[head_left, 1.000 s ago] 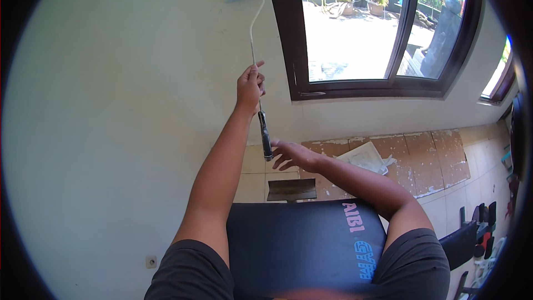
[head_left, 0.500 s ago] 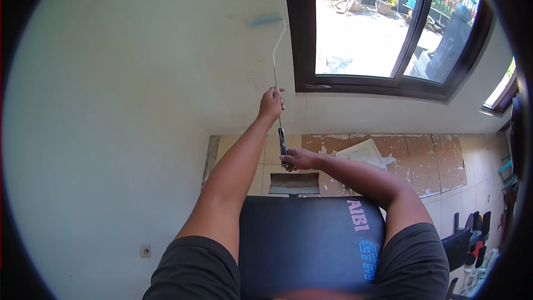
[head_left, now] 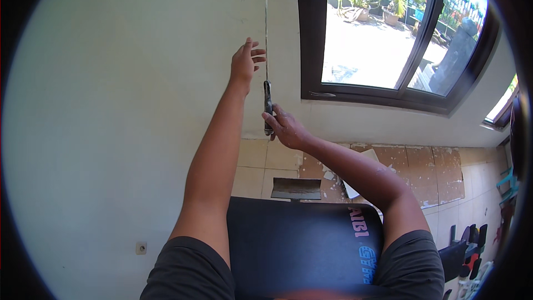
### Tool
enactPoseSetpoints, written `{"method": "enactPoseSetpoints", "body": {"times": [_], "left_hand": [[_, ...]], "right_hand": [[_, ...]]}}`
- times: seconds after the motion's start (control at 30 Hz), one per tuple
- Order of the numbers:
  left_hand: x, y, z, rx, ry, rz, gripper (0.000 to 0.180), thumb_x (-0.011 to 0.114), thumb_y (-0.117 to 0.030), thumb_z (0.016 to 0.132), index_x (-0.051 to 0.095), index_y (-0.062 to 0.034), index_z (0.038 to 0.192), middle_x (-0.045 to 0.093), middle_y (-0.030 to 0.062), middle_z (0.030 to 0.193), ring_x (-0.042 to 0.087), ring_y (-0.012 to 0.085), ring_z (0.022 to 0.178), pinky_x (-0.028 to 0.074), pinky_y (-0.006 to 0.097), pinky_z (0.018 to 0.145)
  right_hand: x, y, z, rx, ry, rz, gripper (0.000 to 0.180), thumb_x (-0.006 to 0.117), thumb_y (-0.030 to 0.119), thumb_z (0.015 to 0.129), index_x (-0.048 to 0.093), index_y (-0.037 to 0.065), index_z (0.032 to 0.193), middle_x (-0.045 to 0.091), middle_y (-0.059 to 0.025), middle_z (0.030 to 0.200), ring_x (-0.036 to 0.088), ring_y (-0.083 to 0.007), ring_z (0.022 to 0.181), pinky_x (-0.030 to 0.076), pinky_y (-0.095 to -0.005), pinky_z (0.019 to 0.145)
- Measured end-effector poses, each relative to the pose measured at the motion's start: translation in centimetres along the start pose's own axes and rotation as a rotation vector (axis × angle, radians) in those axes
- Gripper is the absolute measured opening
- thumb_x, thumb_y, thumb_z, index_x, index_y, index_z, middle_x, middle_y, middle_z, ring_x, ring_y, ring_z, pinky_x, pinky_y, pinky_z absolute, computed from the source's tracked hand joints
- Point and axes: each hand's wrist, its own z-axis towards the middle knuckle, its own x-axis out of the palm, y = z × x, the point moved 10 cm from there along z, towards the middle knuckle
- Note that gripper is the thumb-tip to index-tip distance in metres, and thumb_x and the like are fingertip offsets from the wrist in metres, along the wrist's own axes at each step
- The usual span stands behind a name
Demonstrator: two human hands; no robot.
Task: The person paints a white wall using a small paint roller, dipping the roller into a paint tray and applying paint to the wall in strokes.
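Hands (head_left: 284, 126) raised — roller handle (head_left: 268, 105)

Pale wall, dark window, worn tiled floor

A dark-framed window (head_left: 408, 97) looks onto a sunlit terrace with potted plants (head_left: 383, 3). Below it, the tiled floor (head_left: 427, 172) is patchy, with a dark metal tray (head_left: 296, 188) and a sheet of paper (head_left: 355, 186) lying on it. A small wall socket (head_left: 141, 248) sits low on the pale wall (head_left: 122, 105).
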Motion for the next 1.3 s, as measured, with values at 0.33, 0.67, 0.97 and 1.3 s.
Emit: {"method": "enactPoseSetpoints", "body": {"times": [0.33,0.67,0.97,1.3], "left_hand": [[1.2,12.6,-3.6,-0.054,-0.207,0.134,0.047,0.047,-0.043,0.104,0.072,-0.0066,0.088,0.045,-0.0024,0.058,0.041,0.0107,0.05,0.035,0.031,0.05],[-3.9,9.4,-1.9,-0.087,-0.143,0.076,0.049,0.053,-0.045,0.102,0.071,-0.0045,0.082,0.039,-0.0048,0.054,0.033,0.0071,0.044,0.026,0.027,0.041],[-2.2,-9.1,5.5,0.07,-0.087,-0.027,0.048,0.052,-0.046,0.102,0.069,-0.003,0.09,0.026,-0.0063,0.052,0.022,0.0081,0.04,0.02,0.028,0.038],[-1.3,-24.6,8.7,0.238,-0.259,0.189,0.05,0.045,-0.047,0.104,0.069,-0.0048,0.092,0.024,-0.0058,0.054,0.019,0.0093,0.042,0.02,0.028,0.039]], "right_hand": [[7.9,-9.8,-5.1,0.262,0.296,-0.029,0.053,0.042,0.05,0.103,0.05,-0.002,0.113,0.069,-0.0166,0.086,0.071,-0.027,0.074,0.054,-0.0398,0.075],[7.0,-11.2,-6.5,0.313,0.322,-0.057,0.072,0.036,0.059,0.102,0.054,-0.006,0.124,0.069,-0.0207,0.094,0.07,-0.0296,0.089,0.052,-0.0418,0.086],[7.2,-11.3,-6.3,0.223,0.31,-0.03,0.064,0.038,0.055,0.103,0.06,-0.005,0.111,0.068,-0.0194,0.086,0.069,-0.0306,0.086,0.052,-0.0419,0.082],[6.7,-13.0,-6.3,0.253,0.33,-0.104,0.057,0.047,0.051,0.099,0.064,-0.002,0.112,0.072,-0.0186,0.09,0.069,-0.0331,0.09,0.052,-0.0439,0.085]]}}
